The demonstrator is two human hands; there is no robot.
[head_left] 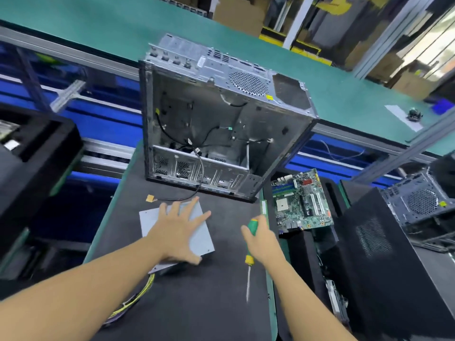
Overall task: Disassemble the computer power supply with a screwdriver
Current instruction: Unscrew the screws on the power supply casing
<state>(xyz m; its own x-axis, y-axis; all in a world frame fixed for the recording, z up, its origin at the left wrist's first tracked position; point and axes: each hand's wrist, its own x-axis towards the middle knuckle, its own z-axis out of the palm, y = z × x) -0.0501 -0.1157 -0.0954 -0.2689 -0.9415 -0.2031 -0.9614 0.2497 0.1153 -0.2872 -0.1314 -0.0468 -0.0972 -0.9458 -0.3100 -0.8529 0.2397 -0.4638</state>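
Observation:
A grey metal power supply (pixel 202 238) lies flat on the black mat. My left hand (pixel 178 228) rests on its top with the fingers spread and the thumb at its near edge. A bundle of yellow and purple wires (pixel 133 301) trails from its near side under my left forearm. My right hand (pixel 261 238) grips a screwdriver (pixel 249 260) by its green and yellow handle, to the right of the power supply. The metal shaft points down toward me, above the mat.
An open, gutted computer case (pixel 221 124) stands at the far end of the mat (pixel 209 303), with a black cable and a yellow tag (pixel 150 198) trailing out. A green motherboard (pixel 301 199) lies to the right. Black case panels (pixel 374 244) and another case (pixel 418 200) crowd the right; a black bin (pixel 32 156) sits left.

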